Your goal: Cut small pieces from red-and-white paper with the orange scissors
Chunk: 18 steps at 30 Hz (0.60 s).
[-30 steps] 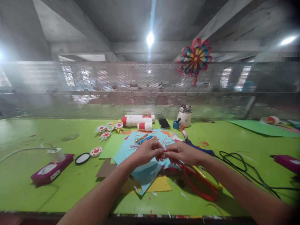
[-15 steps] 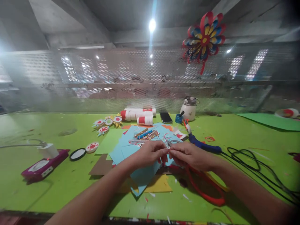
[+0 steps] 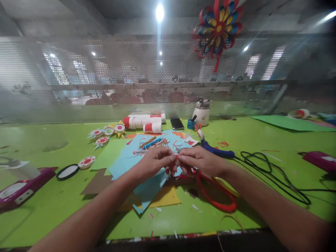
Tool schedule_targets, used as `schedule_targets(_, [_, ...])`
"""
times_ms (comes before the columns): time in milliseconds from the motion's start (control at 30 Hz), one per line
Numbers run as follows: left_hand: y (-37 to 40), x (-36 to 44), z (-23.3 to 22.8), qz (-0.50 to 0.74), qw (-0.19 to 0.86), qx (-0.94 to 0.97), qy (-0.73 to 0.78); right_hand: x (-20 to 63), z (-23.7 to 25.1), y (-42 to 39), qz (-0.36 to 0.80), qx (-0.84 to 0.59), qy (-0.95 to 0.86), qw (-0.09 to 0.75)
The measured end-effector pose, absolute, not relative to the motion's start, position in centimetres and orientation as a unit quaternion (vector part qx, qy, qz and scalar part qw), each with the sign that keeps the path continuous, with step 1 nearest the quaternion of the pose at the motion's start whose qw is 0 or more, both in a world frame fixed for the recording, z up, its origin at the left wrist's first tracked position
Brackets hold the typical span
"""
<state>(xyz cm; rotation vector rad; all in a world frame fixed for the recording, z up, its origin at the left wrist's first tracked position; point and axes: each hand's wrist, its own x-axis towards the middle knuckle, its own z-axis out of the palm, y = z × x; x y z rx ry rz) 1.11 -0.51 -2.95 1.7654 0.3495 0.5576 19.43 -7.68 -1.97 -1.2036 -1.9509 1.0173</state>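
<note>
My left hand [image 3: 160,160] and my right hand [image 3: 195,159] meet fingertip to fingertip above a pile of light blue paper [image 3: 123,164]. Between the pinched fingers a small red paper piece [image 3: 176,157] shows; most of it is hidden by the fingers. Under my right hand lie scissors with a red handle [image 3: 216,199], their blades mostly covered. Just beyond the fingers, thin paper scraps, a blue pen [image 3: 152,142] and a brown stick rest on the blue sheets.
A blue glue gun [image 3: 217,151] with a black cord lies right. White paper cups [image 3: 152,127], a phone [image 3: 177,123] and a bottle [image 3: 201,113] stand behind. Round paper pieces [image 3: 102,140], a black-rimmed disc [image 3: 67,172] and a purple power strip [image 3: 28,190] are left.
The whole view has swung to the right and slightly down, bringing more of a purple item at the right into sight. Both hands stay together, and red now shows between the fingertips.
</note>
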Motion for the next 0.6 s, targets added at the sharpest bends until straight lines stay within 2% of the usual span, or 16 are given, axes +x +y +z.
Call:
schedule_targets(333, [-0.5, 1.09, -2.87, 0.299, 0.596, 0.73, 0.151, 19.25, -2.25, -7.68, 0.467, -0.427, -0.682, 0.367])
schedule_targets(600, [-0.5, 1.16, -2.8, 0.282, 0.611, 0.719, 0.176, 18.86, -2.55, -7.5, 0.404, -0.467, -0.665, 0.42])
